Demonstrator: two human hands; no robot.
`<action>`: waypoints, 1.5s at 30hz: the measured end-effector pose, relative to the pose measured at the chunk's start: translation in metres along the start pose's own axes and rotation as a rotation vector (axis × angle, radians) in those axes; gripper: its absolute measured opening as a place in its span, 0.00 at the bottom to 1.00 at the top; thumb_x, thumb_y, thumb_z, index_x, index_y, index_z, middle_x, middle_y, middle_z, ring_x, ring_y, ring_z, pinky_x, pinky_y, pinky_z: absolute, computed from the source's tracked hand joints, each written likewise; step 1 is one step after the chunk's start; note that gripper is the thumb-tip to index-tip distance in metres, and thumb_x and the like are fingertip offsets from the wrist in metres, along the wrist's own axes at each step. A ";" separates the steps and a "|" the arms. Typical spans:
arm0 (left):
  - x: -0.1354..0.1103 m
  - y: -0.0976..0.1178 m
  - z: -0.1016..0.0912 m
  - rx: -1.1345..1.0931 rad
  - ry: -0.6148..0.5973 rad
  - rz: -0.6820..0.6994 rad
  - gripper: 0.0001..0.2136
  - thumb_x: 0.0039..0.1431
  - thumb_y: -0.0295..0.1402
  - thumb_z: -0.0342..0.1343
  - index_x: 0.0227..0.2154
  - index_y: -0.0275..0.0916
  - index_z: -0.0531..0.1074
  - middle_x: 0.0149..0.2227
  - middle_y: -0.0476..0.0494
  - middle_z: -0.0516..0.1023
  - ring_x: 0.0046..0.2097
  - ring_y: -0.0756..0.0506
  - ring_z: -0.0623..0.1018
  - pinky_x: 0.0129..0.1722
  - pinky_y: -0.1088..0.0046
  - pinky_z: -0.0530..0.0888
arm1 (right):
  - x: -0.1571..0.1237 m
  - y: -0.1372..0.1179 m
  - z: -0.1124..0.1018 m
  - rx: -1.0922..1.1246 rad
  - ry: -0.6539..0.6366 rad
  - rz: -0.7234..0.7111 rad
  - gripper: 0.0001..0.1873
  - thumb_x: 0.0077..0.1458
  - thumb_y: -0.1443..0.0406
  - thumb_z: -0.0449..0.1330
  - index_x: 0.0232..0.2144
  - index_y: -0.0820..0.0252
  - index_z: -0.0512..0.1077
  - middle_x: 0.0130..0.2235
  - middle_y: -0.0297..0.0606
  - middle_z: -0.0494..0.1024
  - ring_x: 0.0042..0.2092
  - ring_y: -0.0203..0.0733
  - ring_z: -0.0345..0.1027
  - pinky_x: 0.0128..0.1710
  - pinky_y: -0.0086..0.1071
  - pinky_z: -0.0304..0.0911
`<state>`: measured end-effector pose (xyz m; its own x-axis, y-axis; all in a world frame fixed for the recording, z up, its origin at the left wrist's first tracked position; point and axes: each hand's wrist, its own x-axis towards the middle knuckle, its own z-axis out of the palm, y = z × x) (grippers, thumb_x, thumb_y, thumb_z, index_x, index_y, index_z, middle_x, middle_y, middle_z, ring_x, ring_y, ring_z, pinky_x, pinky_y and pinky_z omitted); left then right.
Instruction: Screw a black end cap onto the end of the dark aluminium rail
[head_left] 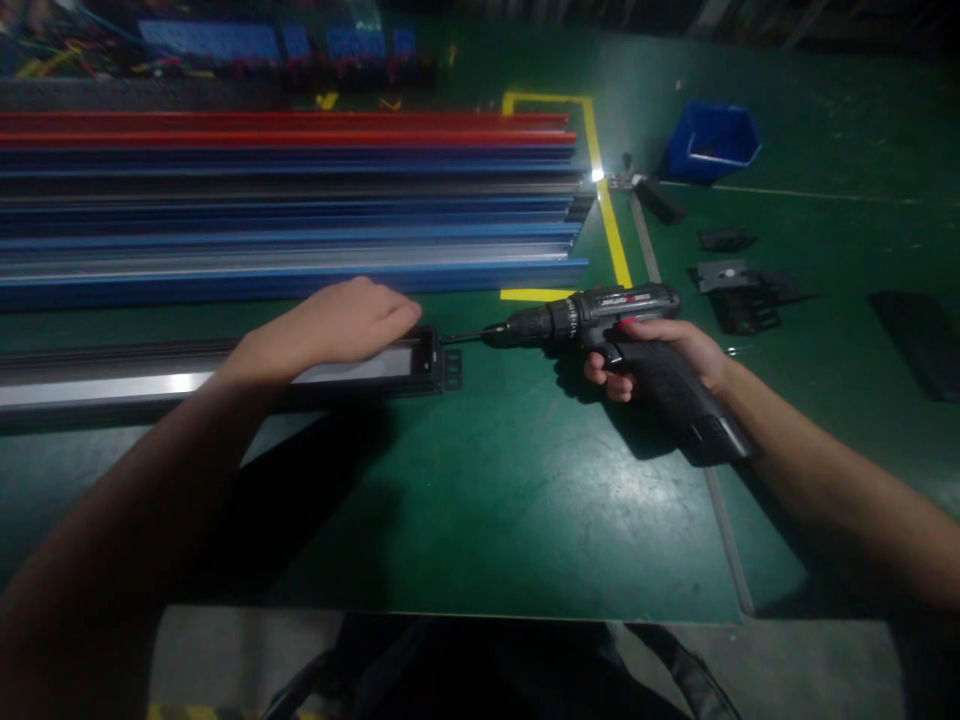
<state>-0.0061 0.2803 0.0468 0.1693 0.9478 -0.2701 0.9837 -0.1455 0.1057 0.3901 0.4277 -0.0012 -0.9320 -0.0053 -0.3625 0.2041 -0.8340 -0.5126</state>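
My right hand (667,350) is wrapped round the grip of a black cordless drill (622,310), which points left. Its long bit (463,337) reaches the end cap (429,360) of a long dark metal profile (172,385) with a pale strip along its top. A small slotted black bracket (453,369) sticks out from that end. Over the profile, close to its capped end, my left hand (349,320) presses down from above. Its fingers curl over the far side, where their tips are hidden.
Behind lie several long blue profiles (300,270) and red profiles (300,130). A blue bin (709,145) stands at the back right, with loose black brackets (739,290) nearer. Yellow tape (611,235) marks the green table (525,510); its front edge is close to me.
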 end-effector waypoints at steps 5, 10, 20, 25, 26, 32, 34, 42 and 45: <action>-0.001 0.001 -0.001 -0.009 -0.008 -0.006 0.26 0.70 0.45 0.35 0.31 0.41 0.78 0.35 0.43 0.81 0.35 0.44 0.75 0.36 0.68 0.66 | 0.000 -0.001 0.000 0.009 0.001 -0.001 0.24 0.67 0.57 0.64 0.51 0.77 0.73 0.47 0.55 0.83 0.41 0.44 0.81 0.46 0.34 0.78; -0.001 0.004 -0.004 -0.032 -0.014 -0.018 0.27 0.70 0.45 0.36 0.32 0.40 0.79 0.35 0.42 0.81 0.35 0.43 0.76 0.36 0.67 0.67 | -0.001 -0.001 0.000 0.012 0.004 -0.002 0.23 0.68 0.57 0.63 0.51 0.74 0.73 0.47 0.54 0.83 0.41 0.43 0.81 0.46 0.34 0.78; -0.001 0.005 -0.005 -0.038 -0.022 -0.038 0.27 0.70 0.45 0.36 0.33 0.40 0.80 0.37 0.42 0.82 0.36 0.42 0.77 0.38 0.67 0.67 | -0.001 -0.001 -0.001 0.010 0.006 0.003 0.24 0.67 0.56 0.64 0.52 0.74 0.72 0.47 0.53 0.83 0.41 0.43 0.81 0.46 0.33 0.78; -0.001 0.008 -0.006 -0.054 -0.032 -0.063 0.27 0.69 0.46 0.37 0.32 0.41 0.80 0.35 0.42 0.82 0.35 0.42 0.76 0.39 0.66 0.67 | 0.000 -0.001 0.001 0.024 0.010 0.008 0.23 0.66 0.57 0.65 0.51 0.75 0.72 0.46 0.53 0.83 0.41 0.42 0.81 0.46 0.33 0.78; -0.001 0.008 -0.007 -0.046 -0.034 -0.070 0.27 0.69 0.46 0.37 0.32 0.41 0.80 0.35 0.42 0.81 0.35 0.43 0.76 0.39 0.66 0.67 | 0.000 -0.001 0.002 0.027 0.013 0.008 0.23 0.66 0.57 0.65 0.51 0.74 0.72 0.46 0.53 0.83 0.41 0.42 0.81 0.45 0.32 0.78; 0.000 0.011 -0.008 -0.007 -0.049 -0.071 0.27 0.68 0.44 0.35 0.32 0.40 0.80 0.36 0.42 0.82 0.36 0.42 0.77 0.41 0.65 0.69 | -0.001 -0.001 0.003 0.000 0.034 0.002 0.23 0.66 0.56 0.65 0.50 0.73 0.72 0.46 0.52 0.82 0.40 0.42 0.80 0.44 0.32 0.77; 0.000 0.011 -0.008 -0.009 -0.042 -0.064 0.27 0.68 0.44 0.35 0.33 0.40 0.80 0.37 0.42 0.82 0.37 0.42 0.77 0.41 0.66 0.70 | -0.001 -0.001 0.004 -0.002 0.039 -0.004 0.22 0.66 0.57 0.65 0.51 0.73 0.72 0.45 0.51 0.82 0.40 0.41 0.79 0.43 0.32 0.77; -0.002 0.010 -0.008 -0.030 -0.026 -0.050 0.26 0.69 0.44 0.36 0.29 0.40 0.78 0.33 0.43 0.80 0.33 0.43 0.75 0.38 0.66 0.70 | -0.002 0.000 0.000 -0.023 0.067 -0.004 0.22 0.67 0.55 0.63 0.52 0.69 0.71 0.46 0.49 0.82 0.39 0.42 0.79 0.42 0.32 0.76; -0.002 0.010 -0.009 -0.050 -0.029 -0.048 0.26 0.69 0.45 0.37 0.28 0.41 0.77 0.33 0.43 0.80 0.33 0.43 0.75 0.38 0.66 0.70 | -0.002 -0.001 -0.001 -0.027 0.049 -0.001 0.23 0.67 0.55 0.63 0.52 0.71 0.71 0.46 0.51 0.82 0.40 0.42 0.79 0.43 0.33 0.77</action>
<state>0.0032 0.2792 0.0569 0.1243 0.9447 -0.3035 0.9866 -0.0850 0.1394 0.3919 0.4289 -0.0014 -0.9163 0.0231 -0.3997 0.2121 -0.8187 -0.5336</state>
